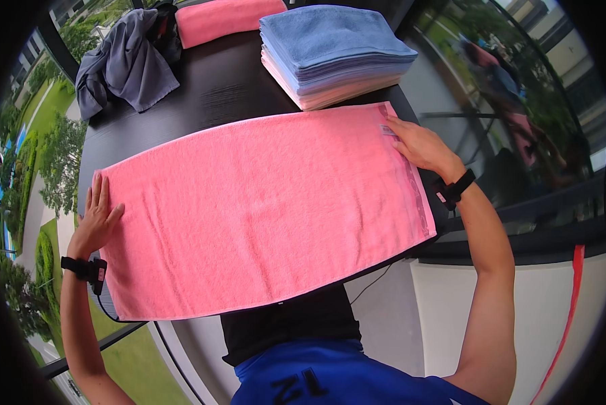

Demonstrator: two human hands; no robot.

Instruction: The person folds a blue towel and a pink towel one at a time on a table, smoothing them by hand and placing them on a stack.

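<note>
A pink terry towel (262,212) lies spread lengthwise across the table in front of me, with a few soft creases. My left hand (98,215) rests flat on its left edge, thumb apart from the fingers. At the towel's far right corner, my right hand (418,144) lies palm down, thumb spread from the fingers. Next to those fingertips is a small white label (388,130). A darker patterned band (413,195) runs along the towel's right end. Neither hand appears to pinch the cloth.
Behind the towel, a stack of folded blue and pink towels (338,38) stands on the dark table (217,96). Another pink towel (227,20) lies at the far edge. Crumpled grey cloth (126,66) sits at the back left. Glass panes (485,126) rise close on the right.
</note>
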